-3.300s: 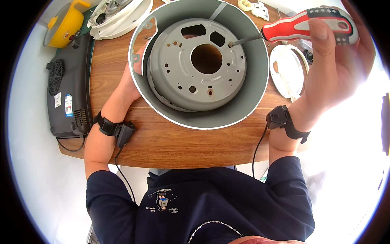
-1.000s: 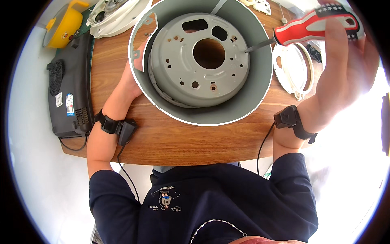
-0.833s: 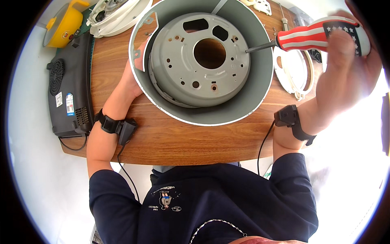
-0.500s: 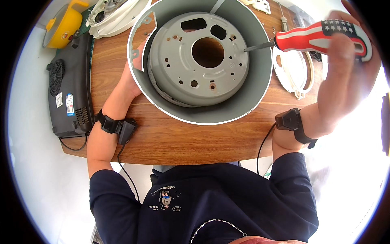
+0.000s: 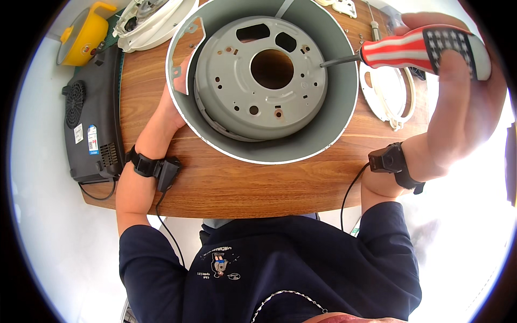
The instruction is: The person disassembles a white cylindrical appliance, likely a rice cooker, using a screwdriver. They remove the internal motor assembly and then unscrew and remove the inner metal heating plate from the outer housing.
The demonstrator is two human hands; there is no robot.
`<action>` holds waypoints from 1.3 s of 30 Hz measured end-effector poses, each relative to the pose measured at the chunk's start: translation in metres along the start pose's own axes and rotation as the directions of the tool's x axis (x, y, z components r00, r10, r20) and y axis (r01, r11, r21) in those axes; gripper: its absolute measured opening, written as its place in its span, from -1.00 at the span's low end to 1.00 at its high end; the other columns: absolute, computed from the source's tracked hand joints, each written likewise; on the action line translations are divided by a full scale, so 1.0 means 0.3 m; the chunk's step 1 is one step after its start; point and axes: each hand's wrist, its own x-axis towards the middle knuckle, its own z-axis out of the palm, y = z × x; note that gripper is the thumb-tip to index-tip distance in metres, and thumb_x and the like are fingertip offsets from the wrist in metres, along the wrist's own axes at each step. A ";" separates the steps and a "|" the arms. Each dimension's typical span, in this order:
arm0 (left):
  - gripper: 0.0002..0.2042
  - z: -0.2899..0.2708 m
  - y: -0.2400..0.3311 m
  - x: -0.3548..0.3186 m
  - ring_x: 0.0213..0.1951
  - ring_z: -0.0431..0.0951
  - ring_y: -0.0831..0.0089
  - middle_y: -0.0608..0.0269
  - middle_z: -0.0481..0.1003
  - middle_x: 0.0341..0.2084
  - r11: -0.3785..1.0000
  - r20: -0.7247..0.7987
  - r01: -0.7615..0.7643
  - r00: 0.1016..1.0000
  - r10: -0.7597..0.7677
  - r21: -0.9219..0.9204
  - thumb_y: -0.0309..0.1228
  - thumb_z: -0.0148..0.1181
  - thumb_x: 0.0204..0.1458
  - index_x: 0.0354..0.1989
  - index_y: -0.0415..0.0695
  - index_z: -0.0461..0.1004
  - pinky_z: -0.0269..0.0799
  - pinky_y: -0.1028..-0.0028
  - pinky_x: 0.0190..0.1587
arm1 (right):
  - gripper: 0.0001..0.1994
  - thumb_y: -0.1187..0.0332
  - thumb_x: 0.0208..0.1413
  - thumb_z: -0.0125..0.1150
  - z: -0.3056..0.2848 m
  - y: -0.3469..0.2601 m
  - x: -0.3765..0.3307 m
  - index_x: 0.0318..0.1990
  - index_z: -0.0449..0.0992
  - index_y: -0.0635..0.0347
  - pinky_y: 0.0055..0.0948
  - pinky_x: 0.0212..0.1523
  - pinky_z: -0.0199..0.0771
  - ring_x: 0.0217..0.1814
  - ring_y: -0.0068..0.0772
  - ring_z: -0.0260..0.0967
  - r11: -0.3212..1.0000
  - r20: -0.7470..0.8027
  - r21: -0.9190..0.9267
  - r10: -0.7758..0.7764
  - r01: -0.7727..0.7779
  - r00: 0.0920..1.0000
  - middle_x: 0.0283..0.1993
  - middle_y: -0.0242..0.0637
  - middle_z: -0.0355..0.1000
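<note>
A round grey metal housing (image 5: 344,107) with a white rim stands on the table, its cut-out notch on the left. Inside it is a grey metal pan (image 5: 226,102) with a large central hole and several smaller holes. My right hand (image 5: 463,107) wraps round the red, white and dark-blue handle of a screwdriver (image 5: 396,49). Its shaft reaches over the housing's right rim, the tip at the right side of the pan; whether it touches a screw I cannot tell. My left hand (image 5: 180,99) rests against the housing's left outer wall, its fingers mostly hidden behind it.
A black appliance base (image 5: 94,118) and a yellow pot (image 5: 81,37) lie at the left. White plastic parts (image 5: 161,27) sit at the back left, a white ring part (image 5: 388,94) at the right. Another screwdriver (image 5: 375,29) and small screws lie on the wooden table (image 5: 242,185).
The screwdriver handle has turned a little in my right hand, and the fingers have shifted on it. The housing has moved slightly left. My left hand stays about where it was.
</note>
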 end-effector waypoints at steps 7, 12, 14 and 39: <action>-0.53 0.000 0.001 -0.009 0.07 0.59 0.41 0.24 0.51 0.16 0.999 -0.008 -0.005 1.000 0.005 0.034 -0.15 -0.12 0.43 0.43 -0.05 0.26 0.63 0.34 0.07 | -0.56 0.21 0.16 0.43 -0.038 0.036 0.008 0.05 0.52 0.35 -0.56 -0.19 0.59 -0.25 -0.43 0.58 0.999 -0.070 0.042 0.019 -0.016 0.997 -0.16 -0.15 0.61; -0.53 0.033 0.015 -0.016 0.06 0.59 0.41 0.23 0.51 0.15 0.992 -0.031 -0.038 0.999 0.042 0.120 -0.15 -0.12 0.43 0.43 -0.07 0.25 0.63 0.34 0.07 | -0.56 0.21 0.16 0.43 -0.029 0.024 0.002 0.05 0.52 0.35 -0.56 -0.19 0.58 -0.25 -0.44 0.58 0.998 -0.062 0.057 0.020 -0.016 0.998 -0.16 -0.15 0.60; -0.52 0.038 0.017 -0.020 0.07 0.59 0.40 0.22 0.50 0.16 0.995 -0.046 -0.026 0.998 0.030 0.101 -0.15 -0.12 0.43 0.43 -0.08 0.24 0.64 0.33 0.07 | -0.56 0.21 0.16 0.43 -0.012 0.026 0.005 0.05 0.52 0.35 -0.56 -0.20 0.58 -0.25 -0.44 0.57 0.998 -0.060 0.066 0.022 -0.018 0.998 -0.16 -0.15 0.60; -0.51 -0.015 -0.008 0.000 0.10 0.58 0.38 0.21 0.48 0.20 0.999 0.102 -0.031 0.994 0.033 -0.020 -0.11 -0.14 0.43 0.43 -0.07 0.25 0.62 0.31 0.10 | -0.56 0.21 0.14 0.42 0.032 -0.005 -0.022 0.05 0.51 0.35 -0.56 -0.20 0.56 -0.25 -0.45 0.56 0.992 -0.021 0.100 0.077 -0.074 0.997 -0.16 -0.16 0.58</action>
